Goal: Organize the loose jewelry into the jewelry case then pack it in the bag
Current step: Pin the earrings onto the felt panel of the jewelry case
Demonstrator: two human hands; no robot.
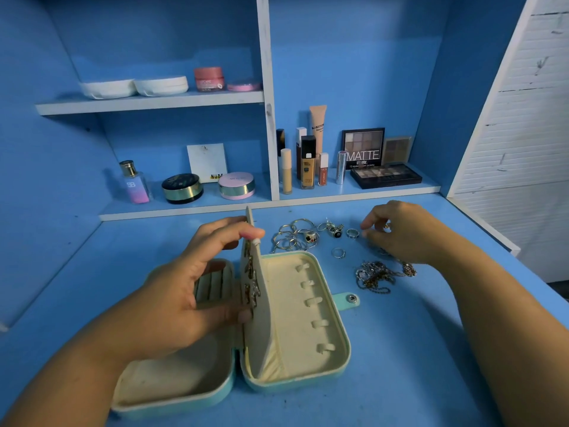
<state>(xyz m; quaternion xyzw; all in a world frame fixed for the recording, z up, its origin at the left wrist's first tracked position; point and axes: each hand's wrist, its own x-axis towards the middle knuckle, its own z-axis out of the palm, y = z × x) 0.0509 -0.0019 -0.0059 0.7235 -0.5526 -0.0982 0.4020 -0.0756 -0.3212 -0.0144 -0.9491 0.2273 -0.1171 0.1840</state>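
Jewelry case (pixel 344 331) divider (pixel 262 318) in left hand (pixel 184 291)

A home vanity nook is indicated: a blue-painted desk (pixel 415 365) is backed by shelves (pixel 147 103) where a perfume bottle (pixel 135 183), foundation bottle (pixel 308 167), eyeshadow palette (pixel 363 147) and powder compact (pixel 236 185) are kept; nearer, rings (pixel 295 237) and a jewelry case (pixel 292 334) are laid out.

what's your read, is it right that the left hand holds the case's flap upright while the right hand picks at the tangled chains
No: head view shows the right hand at the loose rings, beyond the tangled chains. The left hand holds the flap upright.
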